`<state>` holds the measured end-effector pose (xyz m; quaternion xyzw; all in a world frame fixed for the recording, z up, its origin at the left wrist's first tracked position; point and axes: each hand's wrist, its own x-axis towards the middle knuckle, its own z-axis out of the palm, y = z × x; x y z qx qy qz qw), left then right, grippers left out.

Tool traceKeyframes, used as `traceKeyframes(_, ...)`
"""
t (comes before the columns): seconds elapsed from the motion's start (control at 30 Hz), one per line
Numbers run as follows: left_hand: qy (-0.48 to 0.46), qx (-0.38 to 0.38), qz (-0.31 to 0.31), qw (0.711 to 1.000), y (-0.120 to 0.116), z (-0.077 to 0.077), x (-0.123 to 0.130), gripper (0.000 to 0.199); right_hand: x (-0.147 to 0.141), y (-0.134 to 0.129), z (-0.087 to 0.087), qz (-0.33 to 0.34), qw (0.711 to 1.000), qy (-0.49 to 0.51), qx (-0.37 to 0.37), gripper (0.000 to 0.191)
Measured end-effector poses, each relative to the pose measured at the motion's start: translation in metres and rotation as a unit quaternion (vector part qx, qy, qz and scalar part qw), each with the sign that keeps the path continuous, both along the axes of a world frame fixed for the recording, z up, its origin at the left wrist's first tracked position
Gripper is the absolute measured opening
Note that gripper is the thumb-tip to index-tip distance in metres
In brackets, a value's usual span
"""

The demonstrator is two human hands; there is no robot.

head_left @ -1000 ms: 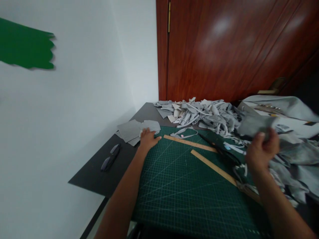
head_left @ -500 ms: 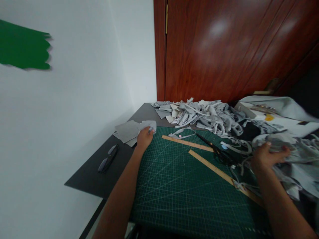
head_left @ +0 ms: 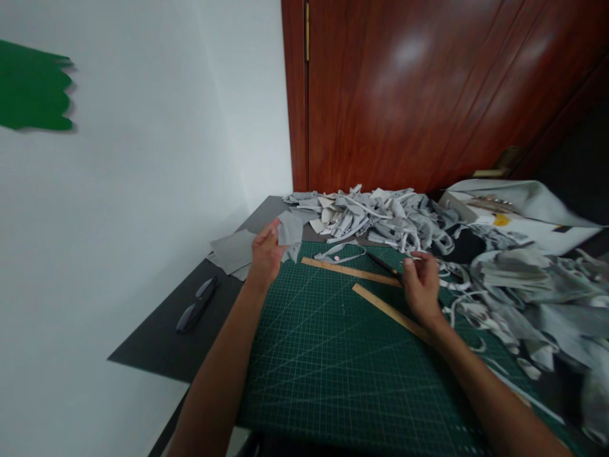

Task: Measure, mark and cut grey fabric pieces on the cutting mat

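My left hand (head_left: 267, 251) is closed on a small piece of grey fabric (head_left: 290, 233), raised above the left edge of the green cutting mat (head_left: 323, 355). Flat grey fabric pieces (head_left: 233, 251) lie on the dark board just left of it. My right hand (head_left: 422, 282) is over the black scissors (head_left: 383, 263), its fingers curled; whether it grips their handles is hidden. Two wooden rulers, one nearer the back (head_left: 347, 271) and one nearer me (head_left: 387, 310), rest on the mat. Between the hands lies a thin grey fabric loop (head_left: 340, 254).
Grey scraps (head_left: 380, 216) are heaped along the back by the wooden door. More grey fabric (head_left: 518, 279) and a white box (head_left: 537, 231) stand at the right. Glasses (head_left: 197, 304) lie on the dark board (head_left: 152, 343) at the left.
My left hand has lifted its grey piece off the stack. My right hand has moved left, from the fabric pile at the right to the scissors. The view has shifted slightly.
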<state>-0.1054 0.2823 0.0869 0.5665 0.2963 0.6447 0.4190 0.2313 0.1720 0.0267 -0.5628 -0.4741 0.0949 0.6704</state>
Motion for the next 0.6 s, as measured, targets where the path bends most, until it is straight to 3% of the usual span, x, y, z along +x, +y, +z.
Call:
traceKeyframes(0.1,-0.111,-0.038,-0.143,0.983,-0.024,0.013,0.009,0.049,-0.031,-0.007,-0.001,0.139,0.990,0.031,-0.006,0.050)
traceKeyframes(0.17,-0.123,-0.067,-0.198,0.970,-0.037,0.017,0.019,0.049,-0.048,-0.010,-0.003,0.216,0.976,0.041,0.004,0.067)
traceKeyframes(0.2,-0.121,-0.082,-0.224,0.963,-0.041,0.016,0.024,0.052,-0.055,-0.011,-0.005,0.236,0.971,0.031,0.002,0.077)
traceKeyframes(0.27,-0.115,-0.107,-0.261,0.952,-0.044,0.012,0.035,0.059,-0.063,-0.013,-0.008,0.249,0.968,0.004,-0.018,0.071)
traceKeyframes(0.33,-0.109,-0.122,-0.250,0.954,-0.040,0.004,0.043,0.059,-0.066,-0.014,-0.010,0.257,0.965,-0.017,-0.049,0.041)
traceKeyframes(0.4,-0.089,-0.133,-0.182,0.970,-0.033,-0.004,0.047,0.053,-0.065,-0.014,-0.010,0.266,0.961,-0.005,-0.077,0.020)
traceKeyframes(0.5,-0.065,-0.142,-0.077,0.985,-0.021,-0.011,0.044,0.042,-0.061,-0.012,-0.007,0.263,0.951,0.120,-0.112,0.019)
traceKeyframes(0.6,-0.056,-0.152,-0.080,0.984,-0.015,-0.009,0.033,0.039,-0.054,-0.008,-0.003,0.263,0.907,0.279,-0.175,0.026)
